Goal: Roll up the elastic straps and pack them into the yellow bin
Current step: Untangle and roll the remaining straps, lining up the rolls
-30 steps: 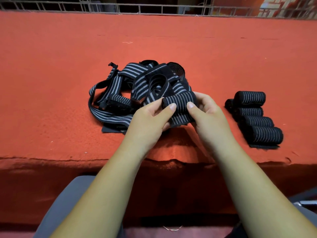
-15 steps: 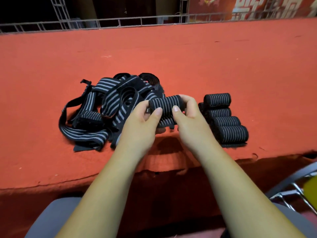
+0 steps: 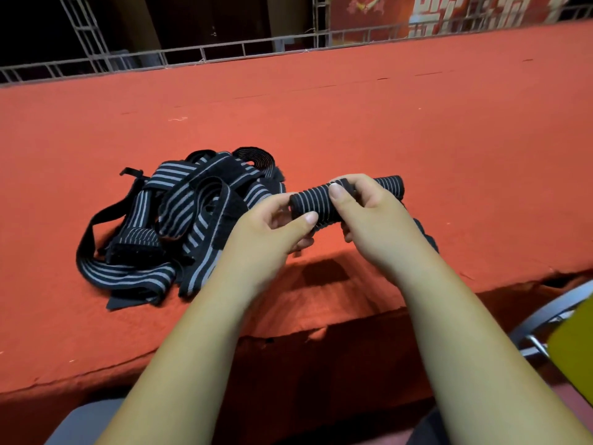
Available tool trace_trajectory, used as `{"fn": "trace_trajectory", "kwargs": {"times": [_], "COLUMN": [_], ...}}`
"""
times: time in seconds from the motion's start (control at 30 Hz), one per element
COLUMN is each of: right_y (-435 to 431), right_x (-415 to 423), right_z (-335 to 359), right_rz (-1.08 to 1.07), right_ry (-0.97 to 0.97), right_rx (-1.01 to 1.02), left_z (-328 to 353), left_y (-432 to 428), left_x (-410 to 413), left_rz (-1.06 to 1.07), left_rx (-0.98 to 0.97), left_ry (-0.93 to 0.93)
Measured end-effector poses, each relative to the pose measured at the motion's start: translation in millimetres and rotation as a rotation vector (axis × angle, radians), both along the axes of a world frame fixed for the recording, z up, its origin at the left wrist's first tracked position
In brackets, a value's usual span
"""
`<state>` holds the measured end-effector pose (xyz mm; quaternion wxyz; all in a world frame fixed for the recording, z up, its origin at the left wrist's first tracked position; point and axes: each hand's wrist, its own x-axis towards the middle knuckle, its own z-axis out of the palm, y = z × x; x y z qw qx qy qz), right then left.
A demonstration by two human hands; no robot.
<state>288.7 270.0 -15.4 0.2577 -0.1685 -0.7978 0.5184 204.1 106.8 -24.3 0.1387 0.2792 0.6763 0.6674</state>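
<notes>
Nearest, at my lower right and below the surface's front edge, a corner of the yellow bin (image 3: pixel 574 345) shows beside a grey metal chair frame (image 3: pixel 545 311). Above the red surface (image 3: pixel 353 123), near its front edge, my left hand (image 3: pixel 266 232) and right hand (image 3: pixel 375 220) both grip one rolled strap (image 3: pixel 316 203), thumbs on top and fingers curled beneath. Left of it lies the tangled pile of loose straps (image 3: pixel 179 226). Finished rolls (image 3: pixel 390 184) sit behind my right hand, which hides most of them, so their number cannot be told, and a metal railing (image 3: pixel 224 53) runs along the far edge.
</notes>
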Motion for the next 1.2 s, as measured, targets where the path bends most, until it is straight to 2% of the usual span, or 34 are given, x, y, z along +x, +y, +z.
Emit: {"fn": "trace_trajectory", "kwargs": {"times": [0.17,0.47,0.6,0.87,1.07,1.2], "right_y": [12.5,53.1,68.6,75.4,79.3,79.7], "right_x": [2.8,8.7,8.1,3.8,4.1,0.6], "right_z": [4.0,-1.7,-10.8,-16.8,-19.6,-22.1], "right_rz": [-0.11,-0.328,-0.435,-0.475,-0.452,-0.479], "right_ry": [0.036,-0.015,-0.04,-0.135,-0.227,-0.203], "right_rx": [-0.079,-0.195,-0.205,-0.17,-0.051,-0.059], "left_z": [6.9,12.0,5.2,-19.4,-29.6,-32.3], "left_y": [29.5,99.4,123.1,139.9,145.7,146.8], "left_x": [1.3,14.4,16.9,12.2,8.9,8.8], "left_rz": [0.008,-0.058,0.008,0.058,0.117,0.12], "left_rx": [-0.012,-0.018,-0.019,-0.019,0.004,0.003], "left_ry": [-0.005,-0.229,-0.202,-0.205,-0.215,-0.201]}}
